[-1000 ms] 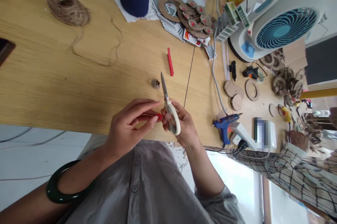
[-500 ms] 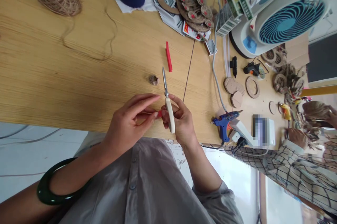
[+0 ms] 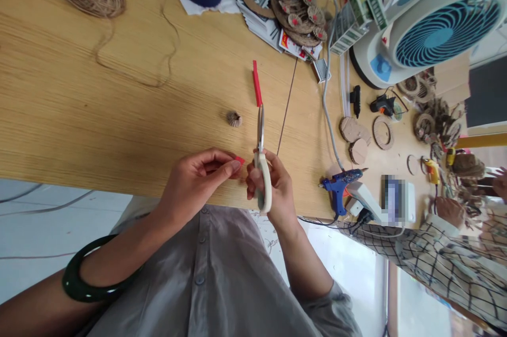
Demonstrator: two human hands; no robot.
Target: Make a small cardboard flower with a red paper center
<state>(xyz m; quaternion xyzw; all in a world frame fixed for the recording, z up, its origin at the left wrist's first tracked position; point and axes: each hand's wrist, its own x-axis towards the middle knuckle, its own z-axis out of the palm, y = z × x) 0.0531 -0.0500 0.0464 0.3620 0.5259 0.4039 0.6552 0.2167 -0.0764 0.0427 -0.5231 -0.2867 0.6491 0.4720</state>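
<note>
Head view, lower centre: what do we find in the hands?

We find the left hand [image 3: 194,176] pinching a small red piece [image 3: 239,159] between thumb and fingertips, one corner showing past them. Just to the right in the frame, the right hand [image 3: 279,181] grasps the scissors [image 3: 266,181] by their cream handles; the blades look closed and point toward the top of the frame.

Where do we place the loose parts?

A red strip [image 3: 256,83] lies on the table [image 3: 178,125] above the hands, near the centre of the frame. The scissor tips meet its lower end in our view, though we cannot tell whether they touch it. To the left of the blades sits a ridged brown piece [image 3: 234,118], apart from both hands.

How might we do this step well?

We judge it fine fingertip work: we would pinch the red piece lightly near its edge, since it seems thin and could crease.

And the scissors?

We would hold the blades together and aimed away from the left hand whenever the fingers adjust the piece. For any cut, we would offer the exposed corner, with the thumb well back.
</note>
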